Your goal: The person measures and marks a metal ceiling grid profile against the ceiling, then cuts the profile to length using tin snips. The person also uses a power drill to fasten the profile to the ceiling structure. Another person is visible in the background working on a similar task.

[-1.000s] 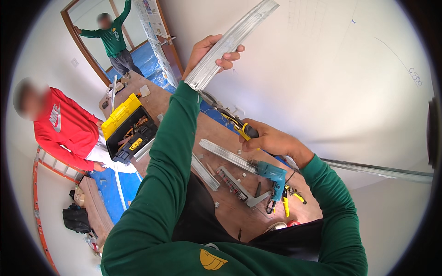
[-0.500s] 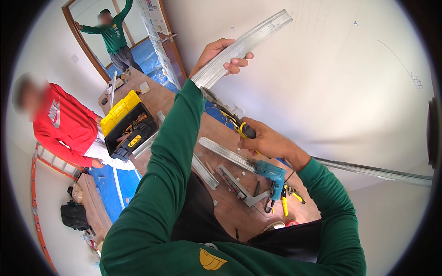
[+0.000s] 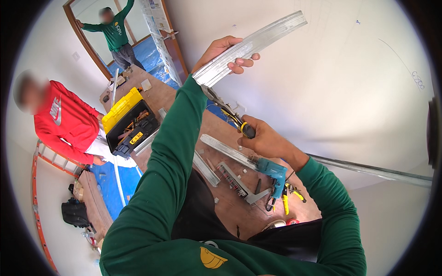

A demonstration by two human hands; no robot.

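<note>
Two hands share this cut: our left hand [image 3: 225, 53] grips the metal channel [image 3: 252, 46] raised against the wall, our right hand [image 3: 264, 138] squeezes what seem tin snips [image 3: 225, 109] near its lower end, so we keep it steady.

Silver metal channel [image 3: 251, 46], yellow-and-black toolbox [image 3: 129, 122], teal drill [image 3: 274, 172], green sleeves, red sweatshirt [image 3: 64, 124].

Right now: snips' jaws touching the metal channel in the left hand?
Touching. The head view shows the snips, gripped by the right hand, with their jaws meeting the lower end of the metal channel held by the left hand.
</note>
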